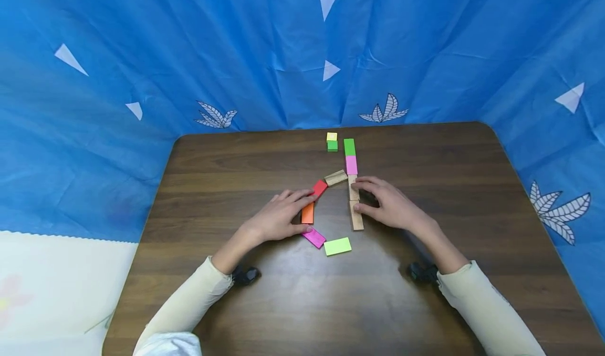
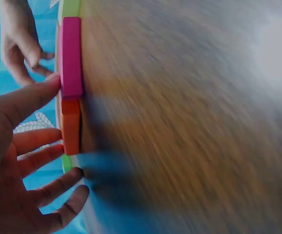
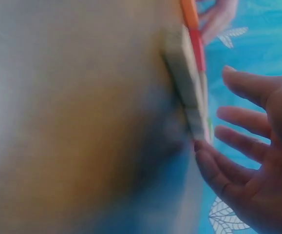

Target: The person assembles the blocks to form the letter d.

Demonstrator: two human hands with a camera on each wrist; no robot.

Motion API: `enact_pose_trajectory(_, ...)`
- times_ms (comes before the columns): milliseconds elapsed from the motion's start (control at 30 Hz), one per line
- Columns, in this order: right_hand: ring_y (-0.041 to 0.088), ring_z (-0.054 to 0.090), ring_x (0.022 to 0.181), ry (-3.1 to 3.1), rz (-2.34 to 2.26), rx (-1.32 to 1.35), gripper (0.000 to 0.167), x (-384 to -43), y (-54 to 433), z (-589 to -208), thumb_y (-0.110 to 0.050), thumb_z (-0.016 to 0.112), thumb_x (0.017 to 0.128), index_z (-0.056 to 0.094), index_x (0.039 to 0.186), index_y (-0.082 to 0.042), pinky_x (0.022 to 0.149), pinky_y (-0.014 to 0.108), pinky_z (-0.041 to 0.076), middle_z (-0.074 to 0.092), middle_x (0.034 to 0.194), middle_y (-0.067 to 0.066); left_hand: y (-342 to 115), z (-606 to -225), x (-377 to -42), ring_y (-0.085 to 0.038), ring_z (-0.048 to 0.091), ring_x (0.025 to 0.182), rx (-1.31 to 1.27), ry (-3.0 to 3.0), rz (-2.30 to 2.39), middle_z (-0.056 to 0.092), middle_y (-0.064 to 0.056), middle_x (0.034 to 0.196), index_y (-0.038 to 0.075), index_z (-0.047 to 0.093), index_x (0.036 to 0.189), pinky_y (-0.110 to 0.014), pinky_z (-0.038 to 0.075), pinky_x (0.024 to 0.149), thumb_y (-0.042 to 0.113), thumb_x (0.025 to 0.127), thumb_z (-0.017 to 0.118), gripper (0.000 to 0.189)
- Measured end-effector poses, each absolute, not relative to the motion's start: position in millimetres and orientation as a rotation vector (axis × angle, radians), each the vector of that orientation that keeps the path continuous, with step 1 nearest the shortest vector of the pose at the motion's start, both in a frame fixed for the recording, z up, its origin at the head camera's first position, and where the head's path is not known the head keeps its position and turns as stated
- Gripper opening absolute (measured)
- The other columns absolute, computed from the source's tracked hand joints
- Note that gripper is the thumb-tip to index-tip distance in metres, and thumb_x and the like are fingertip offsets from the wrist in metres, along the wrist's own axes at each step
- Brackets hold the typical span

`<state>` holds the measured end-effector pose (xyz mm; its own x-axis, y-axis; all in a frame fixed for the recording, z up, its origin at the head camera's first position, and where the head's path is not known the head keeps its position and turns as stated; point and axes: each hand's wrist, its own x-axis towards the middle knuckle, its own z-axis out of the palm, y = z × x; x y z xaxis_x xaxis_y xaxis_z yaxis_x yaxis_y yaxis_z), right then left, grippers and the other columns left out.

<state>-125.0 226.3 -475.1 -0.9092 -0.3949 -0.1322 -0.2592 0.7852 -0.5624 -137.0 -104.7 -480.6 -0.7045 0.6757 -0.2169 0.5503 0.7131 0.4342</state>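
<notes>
My left hand lies over a curved row of flat blocks, fingers spread. Its thumb touches the magenta block and a fingertip reaches the red block; the orange block lies between. In the left wrist view, the thumb is at the side of the magenta block. With relaxed fingers, my right hand is beside two plain wooden blocks set end to end, thumb and fingertips right at them. A slanted wooden block bridges the red block and the straight row.
Beyond the wooden blocks, a pink block and a green block extend the straight row. A lime block lies at the near end. Small yellow and green blocks stand near the far table edge, before a blue curtain.
</notes>
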Motion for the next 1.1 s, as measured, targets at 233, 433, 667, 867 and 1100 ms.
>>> enact_pose_trajectory(233,0.038,0.064,0.128,2.79,-0.953,-0.573,0.048,-194,218,-466,-0.029,0.074,0.103,0.066,0.144,-0.004,0.111,0.059,0.051,0.069,0.142,0.019,-100,-476,-138,-0.029,0.043,0.152,0.91,2.574,0.464,0.035,0.003,0.177,0.027,0.043,0.166,-0.065,0.036,0.126,0.052,0.097,0.078,0.081)
enact_pose_trajectory(433,0.037,0.059,0.113,2.884,-0.922,-0.474,0.036,-253,206,-471,-0.027,0.073,0.103,0.074,0.131,-0.005,0.102,0.053,0.045,0.075,0.125,0.018,-97,-476,-139,-0.029,0.042,0.152,0.897,2.565,0.467,0.035,0.004,0.176,0.025,0.046,0.165,-0.065,0.036,0.126,0.051,0.096,0.079,0.08)
enact_pose_trajectory(667,0.038,0.056,0.126,2.934,-0.732,-0.362,0.044,-292,190,-473,-0.038,0.069,0.104,0.07,0.132,-0.004,0.117,0.055,0.033,0.074,0.127,0.018,-98,-480,-137,-0.029,0.043,0.151,0.893,2.578,0.467,0.036,0.004,0.176,0.027,0.047,0.164,-0.064,0.037,0.126,0.051,0.096,0.079,0.08)
enact_pose_trajectory(867,0.039,0.046,0.123,2.985,-0.528,-0.216,0.07,-297,175,-480,-0.066,0.072,0.095,0.063,0.131,-0.007,0.111,0.062,0.025,0.071,0.116,0.016,-97,-482,-137,-0.027,0.043,0.151,0.889,2.568,0.467,0.035,0.004,0.176,0.026,0.047,0.164,-0.061,0.04,0.124,0.05,0.096,0.079,0.079)
enact_pose_trajectory(1100,0.04,0.05,0.122,3.023,-0.444,-0.241,0.056,-297,160,-488,-0.06,0.078,0.092,0.057,0.112,-0.012,0.111,0.063,0.02,0.068,0.105,0.012,-99,-481,-137,-0.027,0.042,0.151,0.869,2.566,0.476,0.035,0.004,0.176,0.027,0.047,0.164,-0.063,0.038,0.125,0.051,0.097,0.078,0.078)
